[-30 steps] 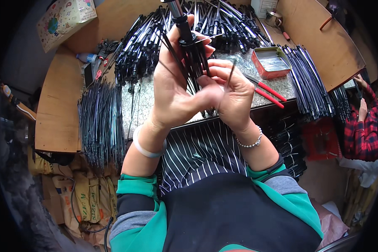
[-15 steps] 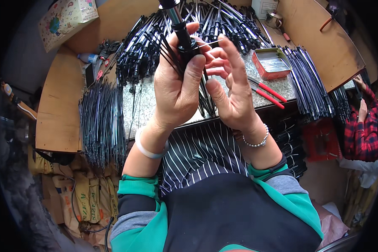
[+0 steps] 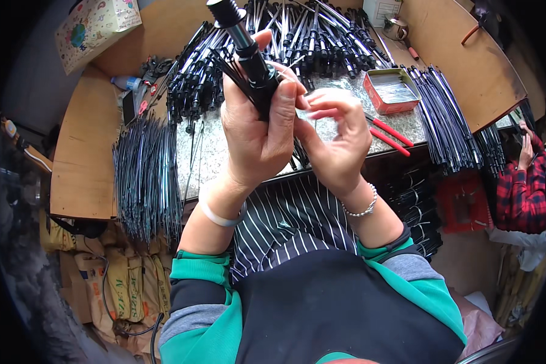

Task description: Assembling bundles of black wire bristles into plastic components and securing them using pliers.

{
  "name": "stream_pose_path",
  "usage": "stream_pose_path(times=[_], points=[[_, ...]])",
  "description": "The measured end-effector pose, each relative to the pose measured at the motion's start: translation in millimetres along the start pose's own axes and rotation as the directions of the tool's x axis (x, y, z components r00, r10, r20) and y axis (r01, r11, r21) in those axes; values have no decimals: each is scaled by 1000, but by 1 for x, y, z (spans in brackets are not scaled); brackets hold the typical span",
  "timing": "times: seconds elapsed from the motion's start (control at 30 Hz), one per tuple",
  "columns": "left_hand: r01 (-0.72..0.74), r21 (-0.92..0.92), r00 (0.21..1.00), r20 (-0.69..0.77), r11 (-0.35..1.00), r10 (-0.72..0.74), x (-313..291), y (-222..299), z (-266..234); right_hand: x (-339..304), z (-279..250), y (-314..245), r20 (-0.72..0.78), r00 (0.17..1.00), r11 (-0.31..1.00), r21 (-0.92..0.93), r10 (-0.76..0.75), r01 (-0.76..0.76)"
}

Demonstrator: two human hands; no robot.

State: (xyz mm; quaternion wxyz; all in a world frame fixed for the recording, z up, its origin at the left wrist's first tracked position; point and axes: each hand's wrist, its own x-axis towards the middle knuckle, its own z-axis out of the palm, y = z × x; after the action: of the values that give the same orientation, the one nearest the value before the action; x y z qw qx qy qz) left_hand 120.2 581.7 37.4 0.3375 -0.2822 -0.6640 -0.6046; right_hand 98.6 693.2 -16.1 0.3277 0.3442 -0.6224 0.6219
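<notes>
My left hand (image 3: 255, 136) is closed around what looks like a folding umbrella frame (image 3: 256, 68). Its black and silver shaft points up and to the left, and thin black ribs lie bunched under my fingers. My left thumb presses beside the black collar. Close on its right, my right hand (image 3: 340, 133) is closed, thumb and fingers drawn together beside the frame and partly blurred. A thin pale wire (image 3: 283, 74) shows near the collar. Whatever sits between my right fingertips is hidden.
Many similar frames (image 3: 321, 36) are heaped at the back. Bundles of dark ribs hang over the table edge at left (image 3: 147, 182) and right (image 3: 446, 124). A red tin (image 3: 401, 109) holds thin silver wires, near red-handled pliers (image 3: 389, 141). Another person's plaid sleeve (image 3: 522, 200) is far right.
The frame in my left hand has shifted slightly left and down. My right fingers, earlier spread with the index fingertip at a thin wire, have curled in toward my thumb.
</notes>
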Motion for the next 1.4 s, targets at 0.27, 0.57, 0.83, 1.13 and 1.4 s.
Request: stream_pose_path(times=[0.27,0.57,0.83,1.13,1.4], points=[[15,-356,987,-142,934,-70,-22,16,7,-76,-5,16,527,711,788,120,465,-604],[417,-54,909,0,907,-417,-63,22,4,-54,-12,-4,74,997,999,31,-19,17],[337,-121,941,25,934,-337,-92,4,5,-19,-33,-47,369,928,935,-308,-51,174],[609,-130,789,-2,782,-615,-92,4,-24,-51,-152,67,400,840,397,-884,368,247],[631,-70,764,-118,773,-635,-94,-11,-30,-23,-131,5,497,729,833,-522,471,-183]])
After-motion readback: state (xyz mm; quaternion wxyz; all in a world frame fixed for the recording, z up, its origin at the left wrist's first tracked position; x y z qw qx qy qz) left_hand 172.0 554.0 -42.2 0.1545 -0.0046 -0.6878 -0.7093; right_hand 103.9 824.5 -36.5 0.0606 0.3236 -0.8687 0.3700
